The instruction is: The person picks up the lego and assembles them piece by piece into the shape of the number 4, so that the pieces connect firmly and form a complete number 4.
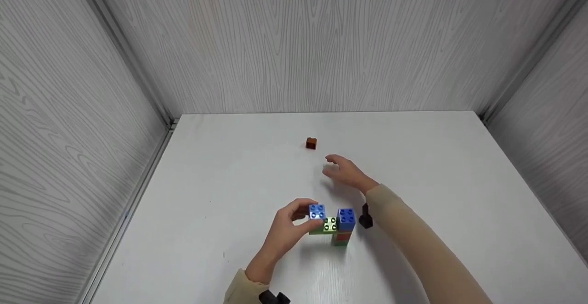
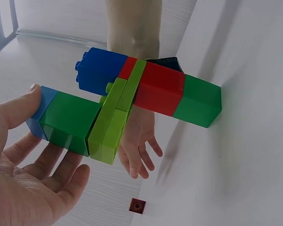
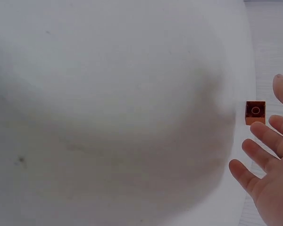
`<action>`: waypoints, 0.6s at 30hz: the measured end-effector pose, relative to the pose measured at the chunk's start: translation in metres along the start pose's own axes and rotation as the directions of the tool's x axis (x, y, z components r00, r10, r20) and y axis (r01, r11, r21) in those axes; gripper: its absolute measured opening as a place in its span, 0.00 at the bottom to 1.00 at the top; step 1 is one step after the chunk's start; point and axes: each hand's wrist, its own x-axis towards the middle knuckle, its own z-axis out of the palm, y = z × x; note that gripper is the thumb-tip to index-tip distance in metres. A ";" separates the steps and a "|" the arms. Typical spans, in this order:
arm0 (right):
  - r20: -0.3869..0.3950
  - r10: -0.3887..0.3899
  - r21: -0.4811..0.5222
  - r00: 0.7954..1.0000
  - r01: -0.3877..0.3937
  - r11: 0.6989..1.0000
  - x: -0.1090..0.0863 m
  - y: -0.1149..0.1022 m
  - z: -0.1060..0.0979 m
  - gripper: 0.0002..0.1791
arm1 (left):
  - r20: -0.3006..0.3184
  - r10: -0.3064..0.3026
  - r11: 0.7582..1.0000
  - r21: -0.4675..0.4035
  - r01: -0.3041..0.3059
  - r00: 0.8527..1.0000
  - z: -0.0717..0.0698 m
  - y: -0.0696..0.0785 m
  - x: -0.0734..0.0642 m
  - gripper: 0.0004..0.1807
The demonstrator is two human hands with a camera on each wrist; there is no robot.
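My left hand (image 1: 280,233) grips a toy building-brick structure by its left end, thumb and fingers on either side of a blue brick (image 1: 317,211) and a green brick (image 2: 70,117). Flat light-green bricks (image 1: 330,225) bridge from there to a column topped by another blue brick (image 1: 346,218). Red bricks (image 2: 159,89) and a green base brick (image 2: 198,100) make up that column's lower part. Farther out, my right hand (image 1: 348,175) hovers over the table with spread fingers and nothing in them. Just beyond its fingertips lies a small orange-brown brick (image 1: 311,143), its hollow side showing.
The white tabletop (image 1: 220,166) is enclosed by a grey wood-grain panel (image 1: 294,42) at the back and similar panels on the left (image 1: 59,125) and right (image 1: 546,111). A black strap piece (image 1: 365,216) sits at my right cuff, near the column.
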 end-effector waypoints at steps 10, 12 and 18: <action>-0.003 -0.026 -0.049 1.000 0.025 0.998 0.022 -0.010 -0.003 0.35 | -0.007 0.007 1.000 0.018 -0.007 1.000 -0.003 0.004 -0.001 0.20; 0.018 -0.032 -0.063 0.999 0.033 0.997 0.027 -0.012 -0.002 0.35 | -0.010 -0.001 1.000 0.025 0.001 1.000 -0.004 0.003 -0.001 0.20; 0.050 -0.040 -0.151 0.998 0.047 0.987 0.040 -0.017 0.001 0.35 | -0.018 -0.014 0.999 0.029 0.014 1.000 -0.003 -0.016 0.003 0.22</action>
